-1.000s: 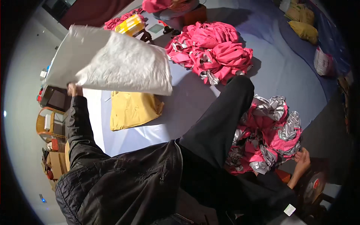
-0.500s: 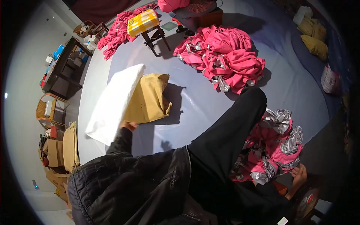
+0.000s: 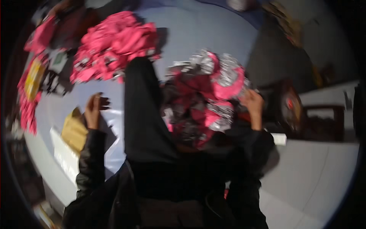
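Observation:
The picture is smeared by motion. My left hand point(image 3: 94, 110) is raised beside a tan bag point(image 3: 74, 130), its fingers apart and nothing in them. Next to that bag lies a white plastic sheet or sack point(image 3: 65, 157) on the floor covering. My right hand point(image 3: 253, 105) is closed at the outer edge of a heap of pink-and-silver fabric pieces point(image 3: 228, 86), with its fingertips on the silver part. This heap lies close in front of me, to the right of my black-trousered leg point(image 3: 142, 114).
A larger pink fabric pile point(image 3: 118, 42) lies ahead on the pale floor covering point(image 3: 198, 23). A stool with a yellow checked top point(image 3: 34, 78) stands far left, near another person point(image 3: 72, 26) with pink fabric. Dark wooden furniture point(image 3: 324, 122) stands at the right.
My view has swung right. My left hand has let go of the white sheet, which now lies lower beside the tan bag. My right hand stays at the fabric heap's edge.

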`<state>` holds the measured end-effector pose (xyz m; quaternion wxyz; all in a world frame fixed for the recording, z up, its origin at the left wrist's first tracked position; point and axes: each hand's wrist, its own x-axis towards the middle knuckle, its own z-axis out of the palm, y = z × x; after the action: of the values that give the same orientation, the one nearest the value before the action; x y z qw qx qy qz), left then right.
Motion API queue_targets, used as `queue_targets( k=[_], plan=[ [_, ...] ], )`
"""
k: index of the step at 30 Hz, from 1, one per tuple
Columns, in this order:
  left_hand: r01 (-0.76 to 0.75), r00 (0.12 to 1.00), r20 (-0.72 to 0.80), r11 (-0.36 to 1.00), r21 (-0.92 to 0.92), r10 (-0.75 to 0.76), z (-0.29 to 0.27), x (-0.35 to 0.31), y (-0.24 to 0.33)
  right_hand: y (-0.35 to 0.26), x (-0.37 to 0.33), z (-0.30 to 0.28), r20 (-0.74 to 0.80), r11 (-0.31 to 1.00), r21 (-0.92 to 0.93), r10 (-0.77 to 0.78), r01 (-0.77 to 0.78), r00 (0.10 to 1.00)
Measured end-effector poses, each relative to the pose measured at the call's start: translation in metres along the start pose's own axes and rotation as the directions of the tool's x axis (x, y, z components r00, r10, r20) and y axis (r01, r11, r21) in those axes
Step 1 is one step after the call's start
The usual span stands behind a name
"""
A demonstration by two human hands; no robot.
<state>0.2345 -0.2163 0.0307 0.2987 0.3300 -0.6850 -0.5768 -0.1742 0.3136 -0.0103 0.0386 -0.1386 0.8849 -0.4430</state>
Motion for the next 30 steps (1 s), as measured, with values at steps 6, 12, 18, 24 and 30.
queue_targets(
  k=[6,12,18,24,30],
  plan=[
    [-0.421,0.897,0.14,0.907,-0.019,0.42,0.141,0.053,0.145,-0.043,-0.013,-0.017,-0.131,0.974,0.108,0.213,-0.2,0.968],
    [-0.211,0.781,0.582,0.973,-0.098,0.228,0.275,0.084,0.145,-0.041,-0.015,-0.019,-0.168,0.977,-0.141,0.133,-0.157,0.977],
    [-0.369,0.673,0.739,0.852,0.371,-0.03,0.365,0.16,0.028,-0.042,-0.018,-0.006,-0.145,0.945,-0.324,-0.005,-0.043,0.989],
    [-0.721,0.649,0.716,0.51,0.469,0.258,0.383,0.182,-0.087,-0.061,-0.016,0.009,-0.146,0.932,-0.361,-0.078,0.02,0.986],
    [-0.597,0.733,0.679,0.459,0.658,-0.02,0.402,0.162,-0.111,-0.066,-0.019,0.006,-0.135,0.892,-0.448,-0.132,0.058,0.982]
  ],
)
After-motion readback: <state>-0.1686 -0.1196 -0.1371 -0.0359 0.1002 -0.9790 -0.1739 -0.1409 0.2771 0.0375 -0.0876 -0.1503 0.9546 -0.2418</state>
